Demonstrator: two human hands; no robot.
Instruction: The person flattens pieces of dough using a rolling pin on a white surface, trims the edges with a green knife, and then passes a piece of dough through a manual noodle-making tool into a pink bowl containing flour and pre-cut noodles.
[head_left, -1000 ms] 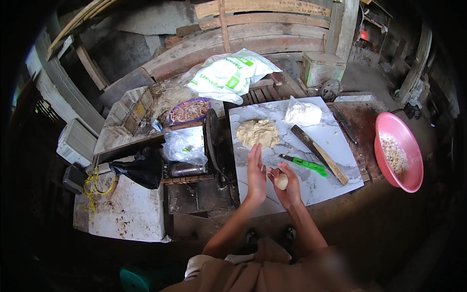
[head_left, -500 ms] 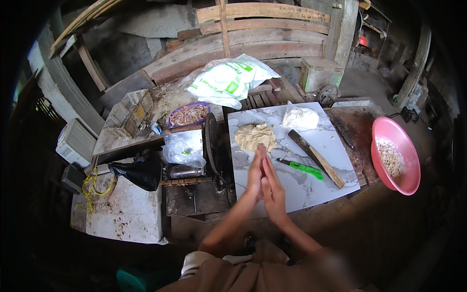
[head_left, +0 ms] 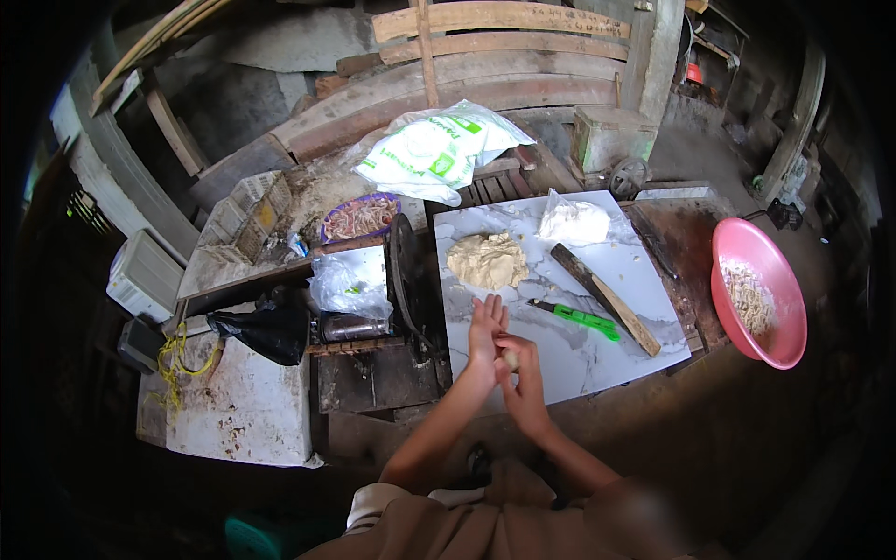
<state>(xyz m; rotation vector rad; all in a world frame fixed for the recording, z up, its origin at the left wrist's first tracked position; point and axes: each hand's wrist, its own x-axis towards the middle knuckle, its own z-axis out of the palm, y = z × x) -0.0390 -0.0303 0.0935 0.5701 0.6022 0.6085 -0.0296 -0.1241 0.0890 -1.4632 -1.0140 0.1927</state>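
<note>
Dough ball (head_left: 510, 359), one, between two hands.

**Colours on and around the counter**

The slab (head_left: 597, 359) is white, veined with pale grey like marble. On it lies a pale beige mound of dough (head_left: 488, 260), a translucent white plastic bag (head_left: 573, 222), a bright green-handled knife (head_left: 581, 318) and a dark brown wooden stick (head_left: 605, 299). A small piece of dough (head_left: 510, 359) between the hands is pale cream. To the right sits a bright pink basin (head_left: 782, 308) with off-white shreds inside. Behind the slab lies a white sack (head_left: 439, 154) printed in green. A purple-rimmed bowl (head_left: 359, 217) holds pinkish-brown strands. A black bag (head_left: 266, 329) rests beside a stained white box (head_left: 243, 411) with a yellow cord (head_left: 177, 359).
</note>
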